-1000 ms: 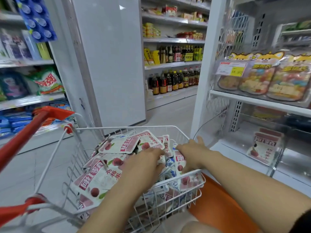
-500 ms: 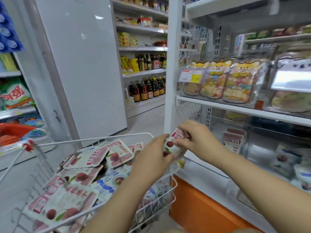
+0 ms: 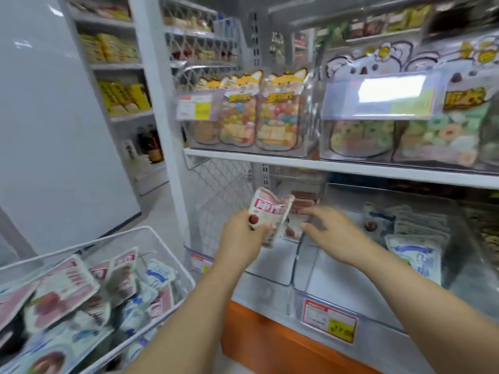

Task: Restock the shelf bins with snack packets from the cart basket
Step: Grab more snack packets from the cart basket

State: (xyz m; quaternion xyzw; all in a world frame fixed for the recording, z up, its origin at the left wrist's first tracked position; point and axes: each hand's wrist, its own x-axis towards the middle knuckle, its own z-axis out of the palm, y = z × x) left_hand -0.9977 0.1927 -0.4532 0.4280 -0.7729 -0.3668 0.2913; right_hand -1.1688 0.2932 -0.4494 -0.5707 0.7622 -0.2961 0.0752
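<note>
White store shelving fills our view, and on its lower shelf we see a clear bin (image 3: pixel 270 265) with a few pink-and-white packets (image 3: pixel 303 203) standing at its back, while the neighbouring bin (image 3: pixel 348 282) holds blue-and-white packets (image 3: pixel 417 252). Over the first bin the left hand (image 3: pixel 243 236) grips a small bunch of snack packets (image 3: pixel 270 214) upright, fingers curled round their lower half. The right hand (image 3: pixel 332 233) reaches just beside them with fingers spread, holding nothing (whether it touches the standing packets we cannot tell through the blur). At lower left the cart basket (image 3: pixel 108 240) is heaped with more pink and blue packets.
</note>
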